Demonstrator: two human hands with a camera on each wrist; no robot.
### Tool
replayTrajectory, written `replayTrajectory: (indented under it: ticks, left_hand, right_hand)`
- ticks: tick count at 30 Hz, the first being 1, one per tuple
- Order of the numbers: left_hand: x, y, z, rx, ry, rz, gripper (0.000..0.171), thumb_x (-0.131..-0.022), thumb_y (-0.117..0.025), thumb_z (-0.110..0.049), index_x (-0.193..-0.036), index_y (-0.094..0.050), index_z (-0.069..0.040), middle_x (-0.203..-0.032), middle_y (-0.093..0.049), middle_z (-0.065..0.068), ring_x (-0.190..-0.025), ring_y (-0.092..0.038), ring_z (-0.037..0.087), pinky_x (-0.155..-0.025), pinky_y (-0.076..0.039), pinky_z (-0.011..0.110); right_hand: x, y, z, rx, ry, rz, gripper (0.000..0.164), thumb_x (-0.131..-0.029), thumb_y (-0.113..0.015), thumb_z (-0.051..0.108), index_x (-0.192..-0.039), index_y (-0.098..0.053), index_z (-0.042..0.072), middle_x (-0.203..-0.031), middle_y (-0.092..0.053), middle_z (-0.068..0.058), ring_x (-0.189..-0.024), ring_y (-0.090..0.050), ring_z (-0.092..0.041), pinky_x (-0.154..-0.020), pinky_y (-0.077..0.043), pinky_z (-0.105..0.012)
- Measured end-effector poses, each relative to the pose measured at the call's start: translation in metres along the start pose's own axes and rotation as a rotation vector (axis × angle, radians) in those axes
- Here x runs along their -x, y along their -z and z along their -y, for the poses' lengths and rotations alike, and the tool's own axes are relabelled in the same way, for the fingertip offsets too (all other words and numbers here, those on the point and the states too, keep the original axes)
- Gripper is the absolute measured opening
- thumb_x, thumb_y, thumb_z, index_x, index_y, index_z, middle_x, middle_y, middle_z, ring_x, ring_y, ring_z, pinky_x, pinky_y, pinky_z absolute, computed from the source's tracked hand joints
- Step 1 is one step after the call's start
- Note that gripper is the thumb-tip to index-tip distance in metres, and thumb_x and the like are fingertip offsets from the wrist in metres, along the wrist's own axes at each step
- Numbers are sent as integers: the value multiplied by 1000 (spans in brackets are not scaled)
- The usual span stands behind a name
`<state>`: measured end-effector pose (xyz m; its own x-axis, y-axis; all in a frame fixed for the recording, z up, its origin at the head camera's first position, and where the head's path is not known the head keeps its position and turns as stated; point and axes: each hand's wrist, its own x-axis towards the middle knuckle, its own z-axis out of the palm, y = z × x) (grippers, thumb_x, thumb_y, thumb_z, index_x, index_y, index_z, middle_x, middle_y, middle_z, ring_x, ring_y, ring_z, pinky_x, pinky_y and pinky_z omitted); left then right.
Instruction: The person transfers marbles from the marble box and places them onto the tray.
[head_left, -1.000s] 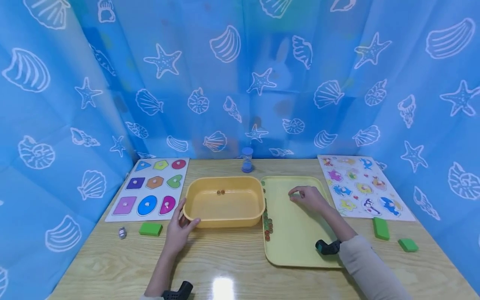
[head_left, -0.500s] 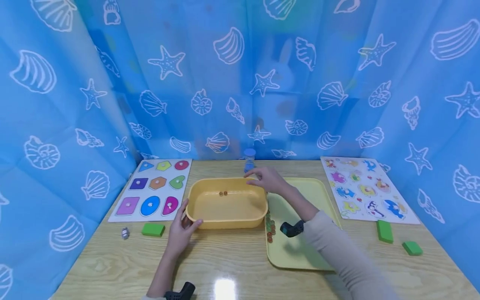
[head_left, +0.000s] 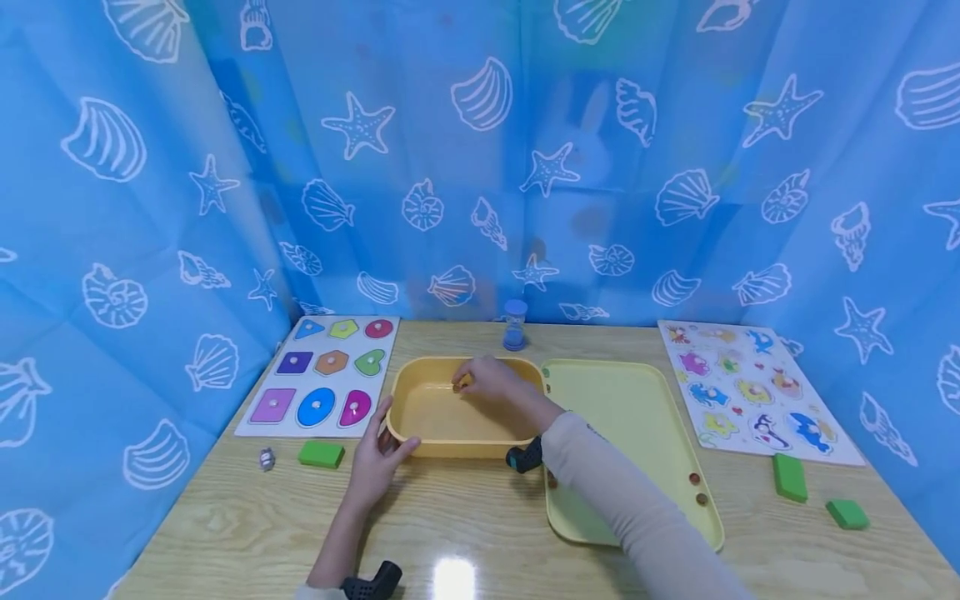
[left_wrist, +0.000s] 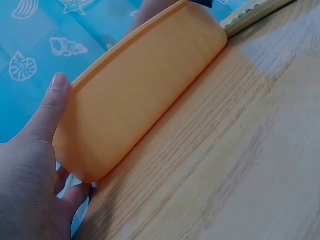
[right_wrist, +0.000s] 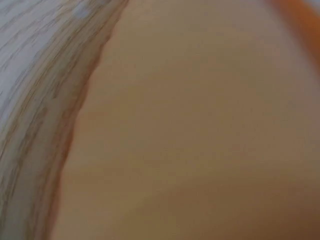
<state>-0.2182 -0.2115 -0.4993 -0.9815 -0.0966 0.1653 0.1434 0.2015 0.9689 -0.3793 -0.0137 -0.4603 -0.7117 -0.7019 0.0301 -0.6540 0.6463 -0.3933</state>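
My left hand (head_left: 375,462) holds the front left corner of an orange plastic basin (head_left: 467,450), thumb on the front wall and fingers around the side. The left wrist view shows that hand (left_wrist: 25,170) against the basin wall (left_wrist: 135,90). Inside the basin, toward the back, my right hand (head_left: 491,379) pinches at a small round amber bead (head_left: 456,388) with curled fingers. Its fingertips partly cover the spot, so a second bead there cannot be made out. A blurred basin wall (right_wrist: 190,110) fills the right wrist view.
Right of the basin lies a yellow tray (head_left: 622,417), with loose beads (head_left: 697,488) at its right edge and others along its left edge. Shape puzzle (head_left: 318,375), animal puzzle (head_left: 757,392), green blocks (head_left: 321,454), a small silvery figure (head_left: 267,458) and an hourglass (head_left: 514,325) surround them.
My right hand has moved left from above the tray, over the basin's back rim, and down to the beads inside. The left hand keeps its hold. The head view has shifted slightly.
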Motion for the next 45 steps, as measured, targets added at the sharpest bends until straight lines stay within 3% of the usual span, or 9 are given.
replayTrajectory:
  ticks: [6,9,14,18,21,26,30,37,45]
  left_hand:
    - [-2,-5,5,-36,-1,-22,75,-81,-66,-23,-142,-22,-20,-148,-19,4,-131,-30,28,-99,-36,30]
    - [-2,-5,4,-43,11,-24,75,-81,-66,-24,-142,-22,-21,-148,-20,3,-131,-30,28,-100,-35,30]
    - [0,-4,2,-71,38,-29,76,-81,-66,-27,-142,-22,-24,-148,-20,1,-131,-30,26,-100,-36,31]
    - [2,-2,1,-88,38,-34,76,-80,-66,-30,-142,-22,-25,-148,-20,1,-131,-29,26,-101,-36,32]
    - [3,-2,1,-86,38,-29,76,-80,-66,-31,-142,-21,-25,-148,-19,1,-132,-28,27,-101,-35,32]
    - [2,-2,1,-90,47,-26,77,-80,-66,-32,-142,-20,-26,-149,-16,-1,-132,-28,28,-101,-36,31]
    - [2,-4,2,-98,42,-21,77,-81,-65,-32,-142,-20,-26,-149,-17,-1,-131,-28,28,-100,-36,31]
    - [1,-4,5,-85,45,-13,77,-81,-66,-31,-142,-20,-26,-149,-16,-2,-132,-27,26,-101,-35,29]
    - [0,-3,2,-73,57,-8,78,-81,-64,-33,-143,-17,-27,-150,-14,-1,-133,-25,26,-102,-34,30]
  right_hand:
    - [6,-2,-2,-11,18,-49,10,-82,-65,24,-89,-69,19,-92,-66,7,-79,-55,-6,-72,-48,-19]
    - [16,9,0,-44,61,-85,13,-83,-63,24,-93,-68,17,-80,-64,2,-62,-46,-7,-56,-41,-19]
    - [56,43,-9,-101,76,-195,21,-84,-62,29,-98,-68,16,-51,-38,0,-45,-29,-10,-41,-22,-21]
    - [102,63,-42,-115,31,-310,21,-83,-62,32,-97,-68,17,-50,-30,6,-44,-26,-9,-40,-21,-21]
    - [137,64,-78,-105,-35,-375,19,-82,-63,30,-95,-68,17,-49,-29,7,-44,-24,-8,-39,-21,-22]
    - [182,50,-127,-85,-192,-356,15,-82,-65,25,-92,-69,16,-49,-30,8,-44,-25,-7,-40,-23,-20]
    - [201,40,-144,-102,-230,-343,15,-82,-65,23,-94,-69,15,-51,-31,7,-46,-24,-7,-40,-22,-21]
    - [183,48,-126,-105,-213,-372,28,-81,-66,25,-105,-65,11,-48,-25,8,-41,-20,-5,-37,-25,-22]
    - [103,61,-50,-165,-47,-336,26,-82,-63,31,-101,-68,14,-47,-28,5,-41,-24,-10,-38,-22,-22]
